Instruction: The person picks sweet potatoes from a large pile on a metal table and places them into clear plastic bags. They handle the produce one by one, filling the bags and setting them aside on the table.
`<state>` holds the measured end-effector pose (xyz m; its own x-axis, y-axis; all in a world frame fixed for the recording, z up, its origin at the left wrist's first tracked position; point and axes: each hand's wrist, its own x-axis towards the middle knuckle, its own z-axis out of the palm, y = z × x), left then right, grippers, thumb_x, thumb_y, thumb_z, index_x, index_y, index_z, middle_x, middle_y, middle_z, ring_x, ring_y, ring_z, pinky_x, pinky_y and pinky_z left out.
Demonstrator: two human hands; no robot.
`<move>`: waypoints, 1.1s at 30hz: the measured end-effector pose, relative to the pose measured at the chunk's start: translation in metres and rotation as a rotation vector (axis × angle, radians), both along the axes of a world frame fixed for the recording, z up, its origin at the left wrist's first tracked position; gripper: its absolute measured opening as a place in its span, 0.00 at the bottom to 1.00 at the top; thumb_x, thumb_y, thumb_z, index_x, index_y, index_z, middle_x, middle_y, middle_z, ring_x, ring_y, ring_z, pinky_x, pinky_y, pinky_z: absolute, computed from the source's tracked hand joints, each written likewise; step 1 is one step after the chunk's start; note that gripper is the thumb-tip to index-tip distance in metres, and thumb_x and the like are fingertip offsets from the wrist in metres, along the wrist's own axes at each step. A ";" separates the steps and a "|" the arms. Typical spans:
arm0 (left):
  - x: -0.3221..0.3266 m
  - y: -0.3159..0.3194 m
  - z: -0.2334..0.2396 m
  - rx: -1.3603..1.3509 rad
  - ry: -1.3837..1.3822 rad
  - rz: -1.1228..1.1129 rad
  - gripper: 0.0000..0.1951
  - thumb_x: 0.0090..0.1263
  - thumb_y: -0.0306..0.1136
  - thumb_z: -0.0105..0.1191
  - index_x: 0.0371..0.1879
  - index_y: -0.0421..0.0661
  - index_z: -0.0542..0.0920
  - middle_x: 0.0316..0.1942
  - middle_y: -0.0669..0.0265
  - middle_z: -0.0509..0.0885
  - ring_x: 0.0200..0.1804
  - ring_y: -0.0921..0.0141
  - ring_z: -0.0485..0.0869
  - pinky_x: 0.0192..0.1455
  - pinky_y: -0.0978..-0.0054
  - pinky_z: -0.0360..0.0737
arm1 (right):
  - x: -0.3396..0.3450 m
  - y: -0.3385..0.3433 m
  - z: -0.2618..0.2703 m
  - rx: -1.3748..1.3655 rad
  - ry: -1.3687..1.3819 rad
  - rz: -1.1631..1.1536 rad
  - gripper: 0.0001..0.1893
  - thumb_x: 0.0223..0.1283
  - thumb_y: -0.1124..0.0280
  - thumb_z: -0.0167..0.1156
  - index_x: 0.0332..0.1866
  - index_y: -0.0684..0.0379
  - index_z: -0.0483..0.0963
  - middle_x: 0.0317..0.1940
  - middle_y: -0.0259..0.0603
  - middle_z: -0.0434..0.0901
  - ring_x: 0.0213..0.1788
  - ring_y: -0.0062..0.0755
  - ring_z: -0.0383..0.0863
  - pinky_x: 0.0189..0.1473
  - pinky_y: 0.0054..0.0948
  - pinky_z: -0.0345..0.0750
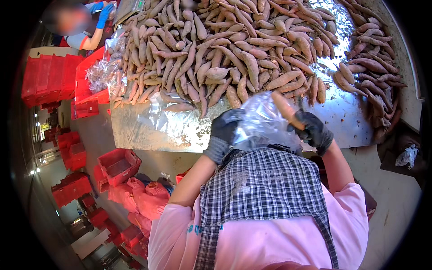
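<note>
My left hand (226, 130), in a black glove with a grey cuff, grips the side of a clear plastic bag (260, 119). The bag hangs in front of my checked apron, at the near edge of the metal table (162, 136). In my right hand (312, 130), also gloved in black, is a single sweet potato (283, 106), held by its lower end and tilted up beside the bag. Glare and blur hide what the bag contains. Beyond both hands lies a large heap of sweet potatoes (216, 72).
More sweet potatoes (374, 67) line the table's right side. Flat clear bags (165, 113) lie at the left front. A scale (130, 10) stands at the far left, near a co-worker's blue-gloved hand (105, 15). Red crates (119, 165) and filled red sacks (148, 199) occupy the floor at left.
</note>
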<state>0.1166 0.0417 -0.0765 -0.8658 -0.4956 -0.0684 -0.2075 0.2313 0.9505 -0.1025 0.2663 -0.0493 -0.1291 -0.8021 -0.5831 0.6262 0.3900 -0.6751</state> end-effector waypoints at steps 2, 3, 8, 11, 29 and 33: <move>0.009 -0.001 0.015 0.333 -0.042 0.284 0.15 0.62 0.32 0.50 0.47 0.40 0.76 0.44 0.67 0.80 0.46 0.74 0.77 0.43 0.81 0.77 | -0.001 0.012 0.006 0.048 -0.094 -0.187 0.30 0.59 0.41 0.49 0.43 0.64 0.74 0.14 0.27 0.66 0.14 0.11 0.61 0.16 0.15 0.57; 0.004 0.004 0.045 0.735 -0.196 0.528 0.15 0.63 0.34 0.49 0.47 0.42 0.76 0.44 0.67 0.79 0.47 0.74 0.77 0.41 0.80 0.78 | 0.000 0.017 0.010 0.032 -0.058 -0.232 0.30 0.58 0.42 0.50 0.46 0.64 0.73 0.21 0.32 0.74 0.16 0.11 0.62 0.17 0.12 0.58; 0.010 0.013 0.017 1.010 -0.013 0.372 0.18 0.68 0.35 0.45 0.55 0.45 0.70 0.49 0.63 0.76 0.49 0.70 0.76 0.47 0.76 0.77 | 0.031 -0.015 0.035 -0.451 0.106 0.004 0.29 0.46 0.65 0.67 0.55 0.64 0.67 0.49 0.45 0.77 0.54 0.38 0.74 0.59 0.35 0.68; 0.018 0.014 0.011 -0.169 -0.129 -0.111 0.17 0.69 0.31 0.43 0.56 0.43 0.69 0.51 0.61 0.75 0.52 0.68 0.76 0.54 0.74 0.74 | 0.056 -0.045 0.033 -0.488 0.486 0.312 0.28 0.47 0.69 0.68 0.55 0.62 0.68 0.49 0.44 0.77 0.53 0.36 0.75 0.59 0.35 0.69; 0.049 0.007 0.071 0.245 -0.218 0.315 0.22 0.62 0.21 0.51 0.58 0.41 0.70 0.39 0.66 0.80 0.34 0.80 0.76 0.39 0.84 0.74 | 0.037 -0.155 -0.043 0.259 1.267 0.330 0.26 0.49 0.47 0.62 0.42 0.61 0.75 0.40 0.53 0.79 0.44 0.52 0.78 0.46 0.40 0.74; 0.055 0.013 0.084 0.233 -0.186 0.261 0.26 0.62 0.20 0.52 0.61 0.37 0.64 0.44 0.63 0.77 0.35 0.80 0.77 0.44 0.84 0.75 | 0.060 -0.176 -0.073 0.365 1.295 0.292 0.25 0.45 0.49 0.65 0.41 0.60 0.74 0.38 0.54 0.79 0.42 0.53 0.79 0.45 0.43 0.74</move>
